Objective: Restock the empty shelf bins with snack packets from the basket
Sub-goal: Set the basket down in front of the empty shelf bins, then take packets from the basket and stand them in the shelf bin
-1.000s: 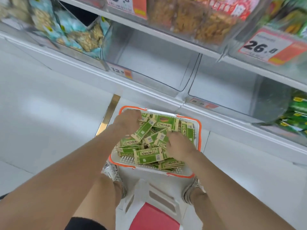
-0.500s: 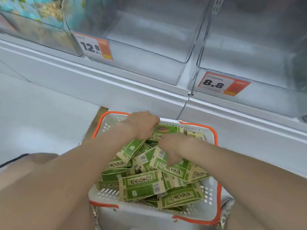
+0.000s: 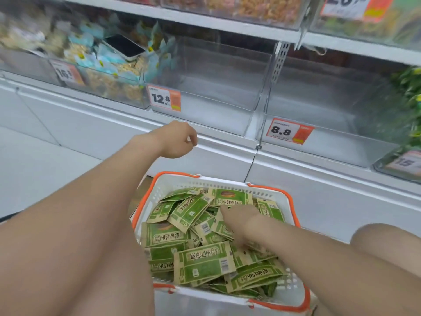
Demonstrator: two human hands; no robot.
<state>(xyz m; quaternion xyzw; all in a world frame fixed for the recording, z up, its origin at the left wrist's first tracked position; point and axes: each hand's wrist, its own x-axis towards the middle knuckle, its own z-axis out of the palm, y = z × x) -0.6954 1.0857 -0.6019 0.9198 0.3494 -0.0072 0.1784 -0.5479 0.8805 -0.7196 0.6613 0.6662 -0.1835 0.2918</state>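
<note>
Nearest, a white perforated plastic basket with an orange rim sits low in front of the person. It is heaped with flat green-and-tan foil snack packets, loose and overlapping at all angles. The right-hand grip lies on the heap toward its far side, but it is blurred, so I cannot tell whether its fingers have closed on a packet or only rest there. The packets look light, thin and slick, and likely to slide off one another. A pinch across the flat faces of a small stack, or a scoop from beneath, should hold better than a tug at one crimped edge. Farther out, the left-hand grip hangs in the air above the basket, just short of the shelf lip, with its fingers curled toward the thumb and no packet visible in them. Beyond stand two clear plastic bins with nothing in them, the bin tagged 12.8 and the bin tagged 8.8. To their left, a clear bin of pale blue packets is full.
</note>
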